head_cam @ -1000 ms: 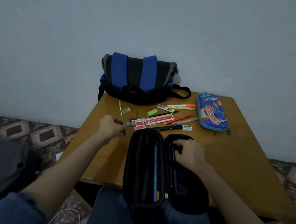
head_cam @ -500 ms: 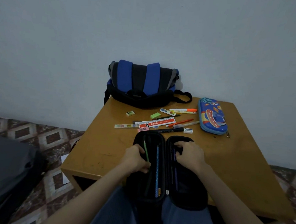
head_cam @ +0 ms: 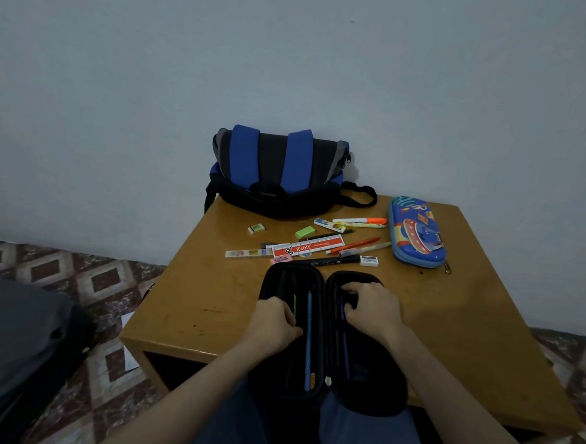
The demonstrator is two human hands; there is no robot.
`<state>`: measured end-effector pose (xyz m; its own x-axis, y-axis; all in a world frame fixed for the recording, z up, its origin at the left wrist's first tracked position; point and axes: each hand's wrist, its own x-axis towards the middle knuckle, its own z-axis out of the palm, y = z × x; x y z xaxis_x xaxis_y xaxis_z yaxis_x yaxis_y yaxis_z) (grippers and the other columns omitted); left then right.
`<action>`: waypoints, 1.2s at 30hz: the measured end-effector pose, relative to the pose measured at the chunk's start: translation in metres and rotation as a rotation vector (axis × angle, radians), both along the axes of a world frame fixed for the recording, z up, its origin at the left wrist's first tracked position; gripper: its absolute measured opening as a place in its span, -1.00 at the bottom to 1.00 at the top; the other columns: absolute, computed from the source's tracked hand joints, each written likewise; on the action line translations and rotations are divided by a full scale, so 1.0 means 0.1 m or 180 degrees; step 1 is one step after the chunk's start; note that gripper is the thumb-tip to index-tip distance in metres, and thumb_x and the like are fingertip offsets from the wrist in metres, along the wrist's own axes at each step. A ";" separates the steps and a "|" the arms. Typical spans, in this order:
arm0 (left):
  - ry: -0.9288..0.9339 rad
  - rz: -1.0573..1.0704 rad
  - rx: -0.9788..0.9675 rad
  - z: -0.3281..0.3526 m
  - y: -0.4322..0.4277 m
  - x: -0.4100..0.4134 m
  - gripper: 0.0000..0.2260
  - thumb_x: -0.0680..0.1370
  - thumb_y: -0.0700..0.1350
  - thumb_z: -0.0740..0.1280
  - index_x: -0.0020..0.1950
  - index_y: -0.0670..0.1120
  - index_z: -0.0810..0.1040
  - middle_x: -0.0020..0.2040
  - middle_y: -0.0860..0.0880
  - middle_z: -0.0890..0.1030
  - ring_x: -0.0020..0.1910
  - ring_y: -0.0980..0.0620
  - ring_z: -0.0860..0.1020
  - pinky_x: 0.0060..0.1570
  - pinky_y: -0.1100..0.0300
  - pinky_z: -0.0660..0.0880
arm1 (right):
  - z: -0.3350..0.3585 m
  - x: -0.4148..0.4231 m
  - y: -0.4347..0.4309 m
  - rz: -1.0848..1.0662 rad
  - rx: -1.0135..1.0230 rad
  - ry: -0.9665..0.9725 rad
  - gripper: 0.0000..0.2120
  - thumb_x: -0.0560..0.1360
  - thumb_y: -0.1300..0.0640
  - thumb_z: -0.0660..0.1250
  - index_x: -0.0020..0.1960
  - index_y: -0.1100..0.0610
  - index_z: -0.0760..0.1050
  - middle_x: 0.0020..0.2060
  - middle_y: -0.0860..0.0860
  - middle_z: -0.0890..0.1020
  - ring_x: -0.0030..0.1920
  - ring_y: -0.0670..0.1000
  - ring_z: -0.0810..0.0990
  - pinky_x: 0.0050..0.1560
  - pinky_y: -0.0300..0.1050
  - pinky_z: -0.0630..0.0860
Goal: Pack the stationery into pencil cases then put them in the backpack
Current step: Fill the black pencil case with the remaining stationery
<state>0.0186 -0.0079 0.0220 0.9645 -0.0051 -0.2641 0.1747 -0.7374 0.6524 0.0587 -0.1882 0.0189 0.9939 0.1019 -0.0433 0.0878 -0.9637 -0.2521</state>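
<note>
Wooden surface (head_cam: 466, 335): stands against a pale wall and carries all the items.

Backpack (head_cam: 277, 173): blue and black, at the far edge of the surface, leaning on the wall.

Black pencil case (head_cam: 371, 384): lies open in two halves at the near edge, overhanging toward the person's lap. A blue dotted pencil (head_cam: 308, 343) lies lengthwise in the left half. Dark pens lie in the right half.

Blue pencil case (head_cam: 416, 232): zipped closed, at far right, well apart from the black one.

Left hand (head_cam: 271, 327): over the left half, fingers curled, pinching a green pencil (head_cam: 294, 304) whose tip points away inside the case.

Right hand (head_cam: 372, 309): fingers curled into the right half, gripping it, thumb along the far rim.

Loose stationery between backpack and black case:
- a red ruler (head_cam: 309, 248)
- an orange pen (head_cam: 352, 245)
- an orange-capped marker (head_cam: 359, 220)
- a black pen (head_cam: 316, 261)
- a green eraser (head_cam: 305, 232)
- a white eraser (head_cam: 369, 260)
</note>
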 end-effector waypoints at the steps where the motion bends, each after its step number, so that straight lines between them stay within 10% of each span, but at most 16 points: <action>1: -0.0029 0.0007 -0.0013 0.00 -0.01 0.00 -0.92 0.48 -0.15 0.39 -0.09 -0.14 0.55 -0.10 -0.02 0.52 -0.15 0.09 0.49 -0.27 0.32 0.43 | 0.00 0.00 0.00 0.0001 -0.0009 0.0002 -0.58 0.49 0.08 0.23 0.36 -0.04 0.40 0.15 -0.03 0.59 0.14 0.00 0.54 -0.05 -0.16 0.49; 8: 0.0039 0.0065 0.0051 -0.04 0.02 0.04 -0.78 0.47 -0.18 0.40 0.00 -0.11 0.38 -0.01 -0.12 0.54 -0.24 0.01 0.55 -0.44 0.30 0.47 | 0.00 0.00 -0.02 0.0049 -0.0009 0.0010 -0.58 0.50 0.08 0.22 0.36 -0.03 0.40 0.14 -0.02 0.60 0.13 0.00 0.54 -0.03 -0.14 0.49; 12: -0.0305 -0.0278 0.0696 -0.03 0.02 0.07 -0.62 0.42 -0.10 0.47 0.13 -0.13 0.40 -0.01 -0.11 0.59 -0.05 -0.06 0.58 -0.15 0.13 0.54 | 0.01 0.02 -0.02 0.0080 -0.0012 0.0010 -0.59 0.50 0.08 0.22 0.35 -0.03 0.42 0.17 -0.03 0.59 0.18 0.00 0.51 0.02 -0.13 0.50; 18: -0.0875 -0.0184 0.0593 0.13 0.05 0.45 -0.86 0.50 -0.11 0.38 0.02 -0.11 0.60 -0.04 -0.07 0.63 -0.14 0.05 0.56 -0.14 0.21 0.54 | 0.04 0.04 -0.05 0.0122 0.0018 -0.0019 -0.62 0.50 0.09 0.22 0.31 -0.03 0.46 0.16 -0.05 0.60 0.12 -0.03 0.56 -0.01 -0.18 0.49; 36: -0.0907 -0.0666 0.1039 0.06 -0.33 1.73 -0.75 0.58 -0.12 0.22 0.18 -0.15 0.58 0.14 -0.13 0.60 0.10 -0.08 0.54 0.07 0.10 0.49 | -0.05 0.21 -0.16 0.0233 0.0333 -0.0043 -0.72 0.52 0.04 0.22 0.19 -0.07 0.55 0.05 -0.13 0.64 0.14 -0.08 0.50 0.01 -0.20 0.45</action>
